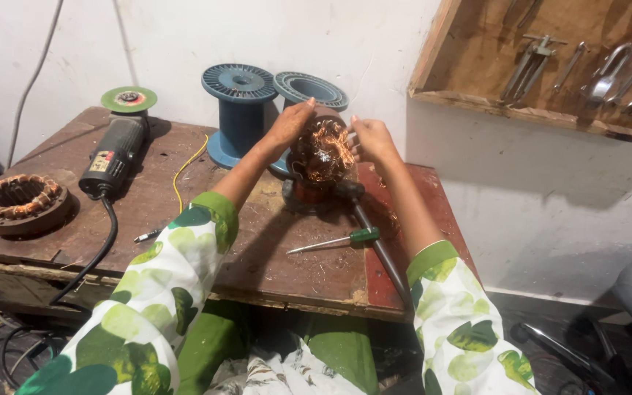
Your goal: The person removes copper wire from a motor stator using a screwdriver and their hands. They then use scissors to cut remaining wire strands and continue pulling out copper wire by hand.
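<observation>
Gripping a copper wire coil [321,155] from both sides, the left hand [290,124] and right hand [371,139] are clamping their fingers on it above the bench [257,241], near a screwdriver [334,241].

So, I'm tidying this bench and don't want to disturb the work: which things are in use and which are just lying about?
In use:
- copper wire coil, between the left hand and right hand
- the stand beneath it

Lying about:
- green-handled screwdriver
- angle grinder
- wound stator ring
- blue spools
- yellow wire
- tools on the wall rack
</observation>
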Available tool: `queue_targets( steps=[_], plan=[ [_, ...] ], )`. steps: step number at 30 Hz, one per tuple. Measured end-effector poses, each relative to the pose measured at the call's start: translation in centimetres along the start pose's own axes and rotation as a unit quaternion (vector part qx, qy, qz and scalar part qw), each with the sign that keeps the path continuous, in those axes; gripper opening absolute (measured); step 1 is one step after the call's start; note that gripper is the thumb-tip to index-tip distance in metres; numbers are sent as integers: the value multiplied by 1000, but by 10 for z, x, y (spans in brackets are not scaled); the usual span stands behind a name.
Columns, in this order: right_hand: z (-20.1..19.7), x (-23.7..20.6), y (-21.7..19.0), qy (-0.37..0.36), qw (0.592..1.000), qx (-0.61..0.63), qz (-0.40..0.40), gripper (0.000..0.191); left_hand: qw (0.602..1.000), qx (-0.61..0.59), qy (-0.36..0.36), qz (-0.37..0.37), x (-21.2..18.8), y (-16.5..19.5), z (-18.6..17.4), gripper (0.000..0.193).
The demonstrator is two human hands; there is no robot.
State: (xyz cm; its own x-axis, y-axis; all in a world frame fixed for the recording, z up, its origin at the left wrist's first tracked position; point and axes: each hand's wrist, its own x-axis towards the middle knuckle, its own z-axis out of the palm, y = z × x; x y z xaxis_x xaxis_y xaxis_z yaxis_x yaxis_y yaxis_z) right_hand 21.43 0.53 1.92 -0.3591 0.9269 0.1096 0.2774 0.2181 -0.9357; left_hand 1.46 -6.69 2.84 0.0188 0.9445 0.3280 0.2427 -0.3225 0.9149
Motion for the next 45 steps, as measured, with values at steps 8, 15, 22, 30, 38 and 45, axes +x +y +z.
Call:
queue_targets(
  steps=[8,15,22,30,38,45],
  plan=[
    [16,7,-18,71,940,-329,-59,71,999,-3,-15,-36,-5,-2,-8,69],
    [36,-21,-29,229,891,-358,-160,41,1000,7,-6,7,-3,-2,-3,67],
    [44,-33,-56,162,898,-394,-110,39,1000,-13,1,-17,-3,0,-1,68],
    [64,-10,-32,188,923,-324,-86,27,999,-14,-30,-21,-10,5,-4,62],
    [65,0,8,243,938,-129,-213,17,996,-64,58,31,-5,-9,13,49],
    [74,-26,11,258,919,-34,-297,19,983,103,137,70,-8,-14,17,52]
  ],
)
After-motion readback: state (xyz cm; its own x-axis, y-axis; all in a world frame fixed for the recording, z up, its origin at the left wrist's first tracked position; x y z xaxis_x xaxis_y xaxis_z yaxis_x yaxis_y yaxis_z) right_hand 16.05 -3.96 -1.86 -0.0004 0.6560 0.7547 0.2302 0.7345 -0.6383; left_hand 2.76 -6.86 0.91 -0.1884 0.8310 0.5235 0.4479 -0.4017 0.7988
